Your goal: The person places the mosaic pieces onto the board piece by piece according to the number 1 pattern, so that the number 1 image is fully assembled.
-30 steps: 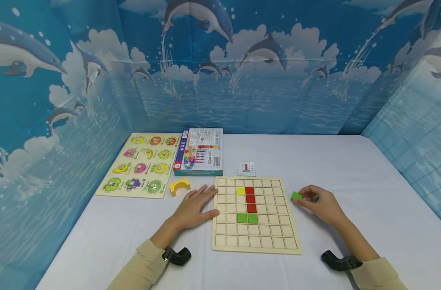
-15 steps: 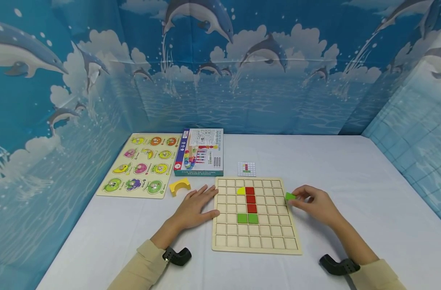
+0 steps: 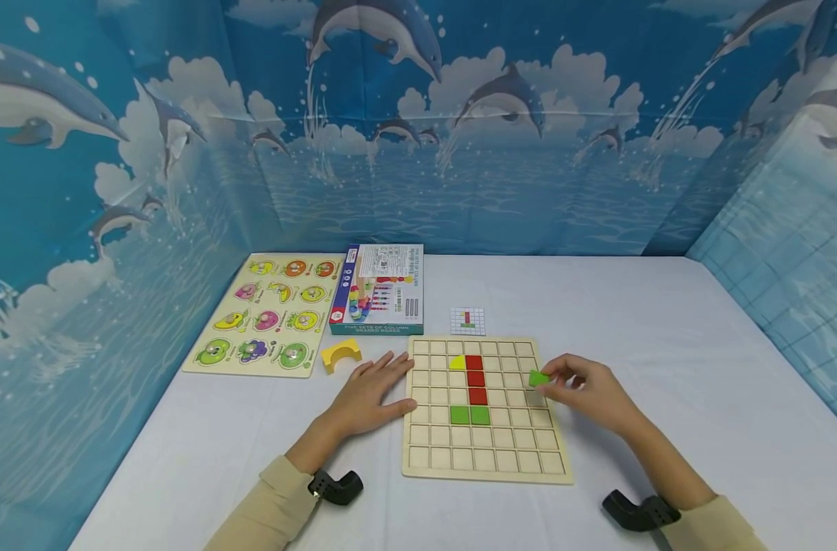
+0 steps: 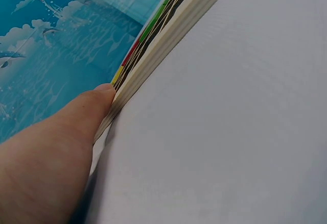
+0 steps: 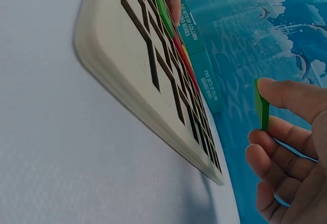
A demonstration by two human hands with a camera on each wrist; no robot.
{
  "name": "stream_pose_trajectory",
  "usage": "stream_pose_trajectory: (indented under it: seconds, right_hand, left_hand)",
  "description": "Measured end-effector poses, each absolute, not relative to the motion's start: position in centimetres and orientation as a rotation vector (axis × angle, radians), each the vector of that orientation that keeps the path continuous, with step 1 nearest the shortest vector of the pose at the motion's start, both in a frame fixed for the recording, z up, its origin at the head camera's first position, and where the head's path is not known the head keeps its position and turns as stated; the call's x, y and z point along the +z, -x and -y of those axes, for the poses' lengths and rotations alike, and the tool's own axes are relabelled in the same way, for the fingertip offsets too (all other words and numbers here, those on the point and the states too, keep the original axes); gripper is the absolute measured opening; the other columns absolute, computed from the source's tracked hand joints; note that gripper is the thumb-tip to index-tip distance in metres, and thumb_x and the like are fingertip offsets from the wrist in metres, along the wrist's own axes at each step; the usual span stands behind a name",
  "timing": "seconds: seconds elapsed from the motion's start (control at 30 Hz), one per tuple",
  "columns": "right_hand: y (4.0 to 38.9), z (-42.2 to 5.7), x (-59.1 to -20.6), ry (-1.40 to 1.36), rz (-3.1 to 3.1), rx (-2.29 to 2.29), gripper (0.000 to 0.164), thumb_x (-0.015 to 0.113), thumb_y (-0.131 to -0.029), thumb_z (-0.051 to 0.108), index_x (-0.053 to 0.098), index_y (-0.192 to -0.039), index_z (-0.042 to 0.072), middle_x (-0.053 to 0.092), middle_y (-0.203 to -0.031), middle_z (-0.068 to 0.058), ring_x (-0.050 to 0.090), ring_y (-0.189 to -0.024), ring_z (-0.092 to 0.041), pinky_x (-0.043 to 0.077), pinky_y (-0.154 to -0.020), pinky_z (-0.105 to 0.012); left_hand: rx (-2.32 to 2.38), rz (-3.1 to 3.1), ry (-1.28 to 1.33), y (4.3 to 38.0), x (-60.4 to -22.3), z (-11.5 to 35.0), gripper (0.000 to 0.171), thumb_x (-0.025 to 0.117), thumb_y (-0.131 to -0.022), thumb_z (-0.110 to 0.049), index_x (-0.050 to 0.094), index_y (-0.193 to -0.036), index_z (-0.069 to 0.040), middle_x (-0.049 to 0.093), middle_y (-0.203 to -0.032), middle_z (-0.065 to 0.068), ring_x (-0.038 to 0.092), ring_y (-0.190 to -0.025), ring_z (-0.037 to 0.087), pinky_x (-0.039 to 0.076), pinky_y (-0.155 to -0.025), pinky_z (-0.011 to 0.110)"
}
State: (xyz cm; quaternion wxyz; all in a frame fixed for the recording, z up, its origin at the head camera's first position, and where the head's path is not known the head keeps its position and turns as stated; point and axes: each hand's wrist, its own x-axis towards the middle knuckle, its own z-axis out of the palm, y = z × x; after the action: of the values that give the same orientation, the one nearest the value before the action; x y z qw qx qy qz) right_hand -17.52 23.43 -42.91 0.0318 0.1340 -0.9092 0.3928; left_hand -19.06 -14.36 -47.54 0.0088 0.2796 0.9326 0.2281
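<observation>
My right hand [image 3: 591,389] pinches a green square tile [image 5: 261,105] between thumb and fingers, holding it above the right edge of the wooden grid board [image 3: 487,458]. With fingers spread, my left hand [image 3: 372,394] rests at the board's left edge; its thumb touches that edge in the left wrist view. In the board's cells lie a yellow quarter-round tile [image 3: 457,363], a column of three red tiles [image 3: 476,379], and two green tiles [image 3: 470,415] side by side below.
Behind the board lies a small pattern card [image 3: 467,321]. A yellow arch block [image 3: 341,353] stands left of the board. Further back left are a fruit puzzle board [image 3: 263,306] and a beads box [image 3: 380,287]. A dolphin-print curtain [image 3: 460,191] surrounds the white table [image 3: 639,306].
My right hand has carried the green tile leftward, from the table beside the board to over the board's right edge. The left hand stays where it was.
</observation>
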Motion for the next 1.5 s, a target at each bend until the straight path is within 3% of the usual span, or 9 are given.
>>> stream_pose_trajectory:
  seconds: [0.37, 1.13, 1.5]
  right_hand:
    - [16.8, -22.0, -43.0, -0.573, 2.781, 1.351, 0.024, 0.08, -0.083, 0.022, 0.068, -0.098, 0.008, 0.062, -0.08, 0.004, 0.054, -0.076, -0.012, 0.044, -0.071, -0.027]
    - [16.6, -20.6, -44.5, -0.704, 2.819, 1.426, 0.022, 0.081, -0.08, 0.018, 0.067, -0.095, 0.008, 0.058, -0.077, 0.004, 0.052, -0.069, -0.011, 0.044, -0.06, -0.024]
    - [16.6, -19.9, -45.3, -0.835, 2.805, 1.315, 0.024, 0.083, -0.079, 0.027, 0.069, -0.094, 0.015, 0.058, -0.084, 0.004, 0.051, -0.071, -0.011, 0.044, -0.061, -0.023]
  left_hand:
    - [0.706, -2.914, -0.87, 19.1, -47.6, 14.4, 0.073, 0.051, -0.094, -0.058, 0.036, -0.152, -0.017, 0.03, -0.158, -0.002, 0.018, -0.147, 0.021, 0.015, -0.116, 0.047]
    - [0.737, -2.91, -0.889, 18.8, -47.1, 14.3, 0.072, 0.053, -0.094, -0.055, 0.038, -0.151, -0.015, 0.032, -0.157, 0.001, 0.021, -0.146, 0.023, 0.016, -0.115, 0.048]
    - [0.747, -2.912, -0.889, 18.8, -47.1, 14.3, 0.072, 0.052, -0.094, -0.056, 0.038, -0.151, -0.015, 0.032, -0.157, 0.001, 0.021, -0.146, 0.023, 0.016, -0.115, 0.049]
